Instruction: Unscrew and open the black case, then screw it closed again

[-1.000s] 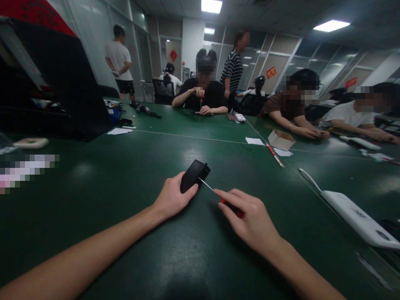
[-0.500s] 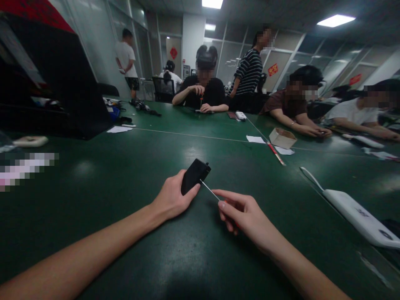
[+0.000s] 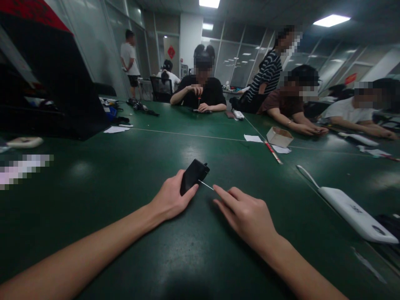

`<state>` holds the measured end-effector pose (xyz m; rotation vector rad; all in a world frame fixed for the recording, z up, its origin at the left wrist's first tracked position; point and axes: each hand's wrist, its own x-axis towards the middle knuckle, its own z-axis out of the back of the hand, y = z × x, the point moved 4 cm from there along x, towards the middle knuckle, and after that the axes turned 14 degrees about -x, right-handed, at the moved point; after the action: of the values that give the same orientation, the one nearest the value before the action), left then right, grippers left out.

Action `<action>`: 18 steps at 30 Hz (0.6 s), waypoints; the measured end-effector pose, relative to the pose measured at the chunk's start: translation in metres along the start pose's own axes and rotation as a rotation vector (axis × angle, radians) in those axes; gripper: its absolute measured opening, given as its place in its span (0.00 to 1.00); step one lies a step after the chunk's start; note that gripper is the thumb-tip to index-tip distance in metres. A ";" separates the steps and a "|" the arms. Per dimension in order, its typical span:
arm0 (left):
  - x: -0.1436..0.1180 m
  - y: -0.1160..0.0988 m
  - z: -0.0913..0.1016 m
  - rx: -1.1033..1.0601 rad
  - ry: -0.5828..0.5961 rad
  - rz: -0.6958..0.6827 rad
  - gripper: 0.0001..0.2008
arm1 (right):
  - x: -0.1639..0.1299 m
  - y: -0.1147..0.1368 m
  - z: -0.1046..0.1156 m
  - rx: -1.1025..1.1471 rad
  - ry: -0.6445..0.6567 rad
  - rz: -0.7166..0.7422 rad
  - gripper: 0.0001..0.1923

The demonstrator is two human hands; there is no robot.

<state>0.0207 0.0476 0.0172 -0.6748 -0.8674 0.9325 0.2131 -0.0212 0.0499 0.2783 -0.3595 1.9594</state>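
Leftmost, a large black flat panel point(image 3: 62, 71) is cut off by the frame edge. Next, the left hand point(image 3: 170, 196) clasps a black rectangular box point(image 3: 191, 176) over the dark green tabletop point(image 3: 125, 166), thumb pressed along its near side, the 4 other fingertips hidden behind it. A thin silvery metal shaft point(image 3: 206, 185) meets the box's right side, its tip unclear. The right hand point(image 3: 248, 212) holds the shaft's near end, index finger against it, thumb slightly apart; its lower fingers and any handle are hidden. Farther right lies a white oblong device point(image 3: 350, 208), its lettering blurred.
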 end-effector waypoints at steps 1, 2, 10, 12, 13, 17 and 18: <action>0.000 0.001 0.000 -0.003 0.003 0.008 0.15 | 0.002 -0.001 0.001 0.095 0.000 -0.042 0.19; 0.000 0.001 -0.001 -0.005 0.004 0.015 0.15 | 0.003 0.000 0.002 0.208 0.017 -0.082 0.18; 0.000 0.002 -0.001 0.000 -0.004 0.018 0.15 | 0.007 -0.001 -0.005 0.518 0.127 -0.227 0.15; 0.000 0.002 -0.001 0.004 -0.006 0.004 0.15 | 0.007 -0.003 -0.006 0.461 0.076 -0.223 0.11; 0.000 0.002 -0.001 0.005 -0.006 -0.003 0.15 | 0.006 -0.004 -0.007 0.440 0.055 -0.212 0.11; -0.001 0.004 -0.002 0.013 0.000 -0.007 0.16 | 0.006 -0.002 -0.011 0.388 0.028 -0.129 0.12; -0.001 0.005 -0.003 0.012 0.001 -0.003 0.16 | 0.005 -0.002 -0.011 0.374 0.025 -0.109 0.13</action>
<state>0.0208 0.0484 0.0118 -0.6634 -0.8609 0.9341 0.2123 -0.0119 0.0418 0.5014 0.0420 1.9112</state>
